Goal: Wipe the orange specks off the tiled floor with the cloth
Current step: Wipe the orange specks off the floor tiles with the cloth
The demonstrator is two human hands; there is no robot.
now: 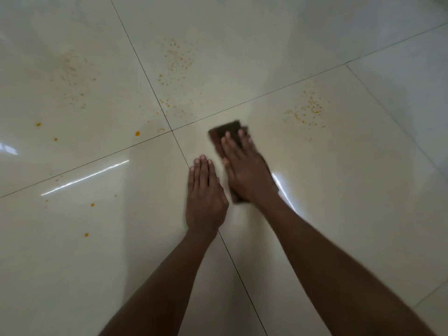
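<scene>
Left hand (206,197) is laid flat on the tiled floor (339,214), fingers straight and together, nothing held; it sits across a grout line (232,253) and is judged to be used as a brace. Right hand (244,168) is just beside it, pressed palm-down on the cloth (229,129), fingers extended over it. No curl round the edge is seen; the hand is motion-blurred, so thumb placement cannot be told.

The cloth is dark brown, folded flat, pinned between the right palm and the tile just right of where four tiles meet. Its far edge shows beyond the fingertips, its near corner by the wrist.

Step in hand, as judged: a wipe stroke outward. To be done well:
- Pressure is kept even across the palm so the cloth stays flat and does not bunch.
- The nearest drops (137,133) by the tile junction are taken first, then the speckled patch to the right (308,110).
- Strokes are overlapped and pulled one way, so residue is not smeared across clean tile.
- The cloth is refolded to a clean face once loaded.
- The stray drops at left (86,235) and the far clusters (177,59) remain uncleaned; the faint patch far left (72,76) looks dried and may need more pressure.

No brand, label or writing is visible on the cloth or the floor.
</scene>
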